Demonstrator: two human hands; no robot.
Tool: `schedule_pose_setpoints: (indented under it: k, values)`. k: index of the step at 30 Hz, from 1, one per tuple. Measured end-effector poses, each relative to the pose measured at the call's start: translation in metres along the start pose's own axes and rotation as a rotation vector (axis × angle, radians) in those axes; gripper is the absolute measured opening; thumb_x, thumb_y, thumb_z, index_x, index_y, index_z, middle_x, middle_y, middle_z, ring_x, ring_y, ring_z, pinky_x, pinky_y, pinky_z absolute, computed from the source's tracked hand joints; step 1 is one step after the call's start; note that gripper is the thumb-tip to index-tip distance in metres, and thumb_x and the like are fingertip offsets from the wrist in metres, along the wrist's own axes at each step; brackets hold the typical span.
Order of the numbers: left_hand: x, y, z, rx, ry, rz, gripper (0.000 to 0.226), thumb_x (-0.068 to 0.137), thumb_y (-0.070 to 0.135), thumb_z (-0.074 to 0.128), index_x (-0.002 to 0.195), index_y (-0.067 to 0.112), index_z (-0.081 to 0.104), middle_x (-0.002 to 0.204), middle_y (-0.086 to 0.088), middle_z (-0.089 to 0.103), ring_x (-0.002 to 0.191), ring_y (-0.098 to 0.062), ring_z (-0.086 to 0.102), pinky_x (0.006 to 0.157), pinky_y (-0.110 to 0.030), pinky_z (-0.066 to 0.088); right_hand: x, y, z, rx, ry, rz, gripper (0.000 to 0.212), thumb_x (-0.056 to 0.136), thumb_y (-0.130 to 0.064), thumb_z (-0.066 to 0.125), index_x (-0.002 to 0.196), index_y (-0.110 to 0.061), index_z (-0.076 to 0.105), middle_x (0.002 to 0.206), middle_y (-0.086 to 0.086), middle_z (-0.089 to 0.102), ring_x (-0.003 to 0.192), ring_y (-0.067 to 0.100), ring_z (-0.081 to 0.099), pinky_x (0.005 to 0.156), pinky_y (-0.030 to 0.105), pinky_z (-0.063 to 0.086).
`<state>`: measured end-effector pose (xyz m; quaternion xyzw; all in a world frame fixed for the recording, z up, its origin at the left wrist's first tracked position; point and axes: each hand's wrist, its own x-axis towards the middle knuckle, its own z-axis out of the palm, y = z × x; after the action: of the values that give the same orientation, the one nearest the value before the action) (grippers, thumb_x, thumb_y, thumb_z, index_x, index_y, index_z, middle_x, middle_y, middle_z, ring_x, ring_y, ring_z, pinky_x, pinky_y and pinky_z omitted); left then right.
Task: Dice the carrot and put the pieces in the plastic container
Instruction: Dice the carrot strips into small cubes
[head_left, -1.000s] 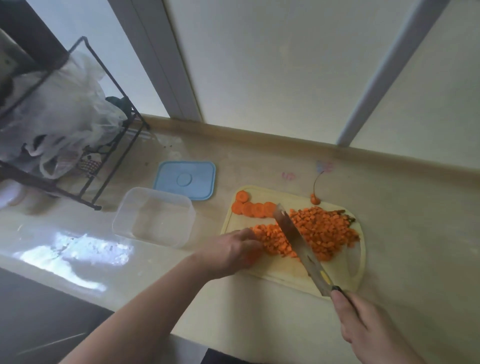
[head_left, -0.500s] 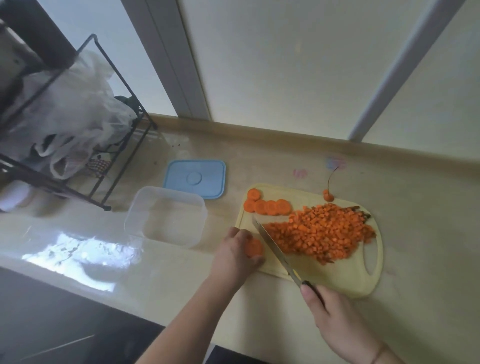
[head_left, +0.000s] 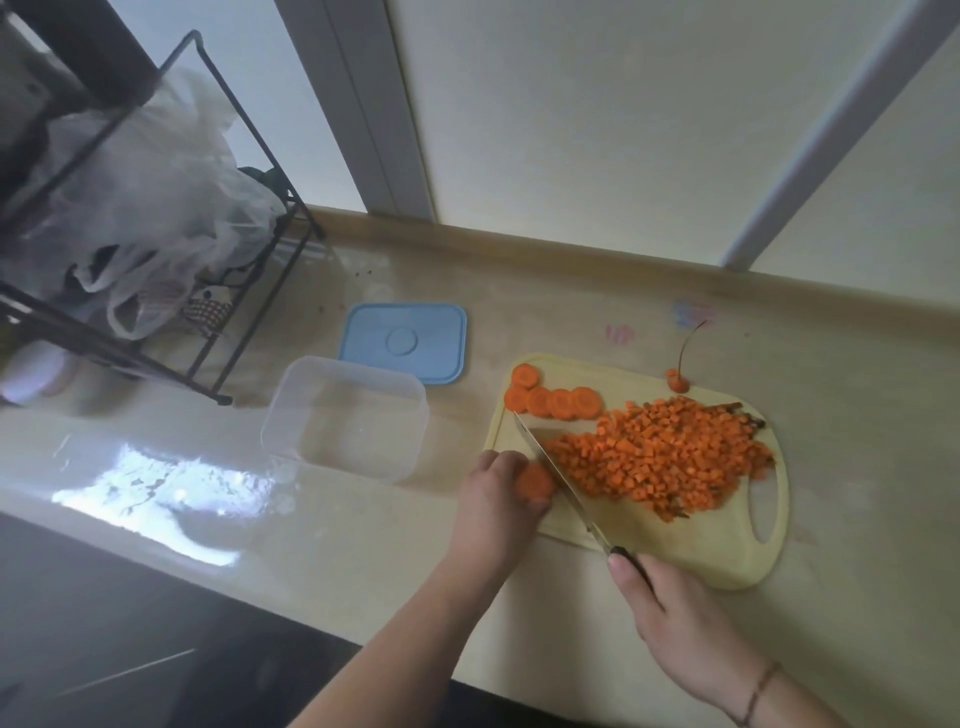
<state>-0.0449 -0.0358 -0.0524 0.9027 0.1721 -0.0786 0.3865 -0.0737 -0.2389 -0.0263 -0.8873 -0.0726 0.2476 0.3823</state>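
Head view: pale yellow cutting board (head_left: 691, 551) on the beige counter (head_left: 363, 530), handle hole at its right end. Big pile of diced carrot (head_left: 660, 457) covers the board's middle and right. Row of carrot slices (head_left: 553, 400) overlapping along the board's far left edge. Carrot tip (head_left: 678, 383) with thin root tail sits at the far edge, apart from the pile.

Left hand (head_left: 501, 499) at the board's near left corner, fingers curled round a carrot stub (head_left: 534, 482), cut face toward the camera. Right hand (head_left: 675, 618) grips the knife (head_left: 558, 478) by its dark handle, fingers wrapped, thumb along the top. Blade runs diagonally from the handle up-left, between the stub and the diced pile, edge just beside the stub; tip near the slices.

Clear plastic container (head_left: 345, 415) left of the board on the counter, no carrot inside. Blue lid (head_left: 402, 343) flat behind it, just beside. Black wire rack (head_left: 208, 249) far left, holding a white plastic bag (head_left: 150, 208). Thin bracelet (head_left: 756, 693) on the right wrist.
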Motion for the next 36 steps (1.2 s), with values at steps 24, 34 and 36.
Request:
schedule_pose_setpoints:
  k: [24, 34, 36]
  values:
    - [0.013, -0.051, 0.009, 0.069, 0.143, 0.791, 0.011, 0.09, 0.01, 0.074, 0.101, 0.012, 0.076, 0.112, 0.0, 0.069, 0.095, -0.028, 0.065, 0.086, -0.034, 0.054, -0.018, -0.019, -0.006, 0.0, 0.012, 0.072, 0.04, 0.074, -0.081, 0.017, 0.073, -0.051, 0.043, 0.07, -0.021, 0.057, 0.066, 0.008, 0.051, 0.063, 0.031, 0.037]
    - [0.015, -0.061, 0.003, 0.173, 0.001, 0.797, 0.027, 0.096, 0.014, 0.071, 0.123, 0.018, 0.07, 0.121, -0.001, 0.064, 0.106, -0.027, 0.061, 0.082, -0.037, 0.055, -0.018, -0.014, -0.012, 0.066, 0.018, 0.116, 0.043, 0.075, -0.074, 0.026, 0.071, -0.034, 0.041, 0.063, -0.001, 0.052, 0.062, 0.012, 0.05, 0.065, 0.031, 0.04]
    - [0.016, -0.066, 0.002, 0.202, -0.035, 0.808, 0.035, 0.094, 0.01, 0.072, 0.127, 0.021, 0.068, 0.126, 0.0, 0.06, 0.111, -0.026, 0.058, 0.084, -0.037, 0.055, -0.016, -0.012, -0.013, 0.057, 0.024, 0.109, 0.051, 0.075, -0.081, 0.023, 0.07, -0.034, 0.042, 0.063, -0.001, 0.053, 0.061, 0.012, 0.05, 0.064, 0.03, 0.039]
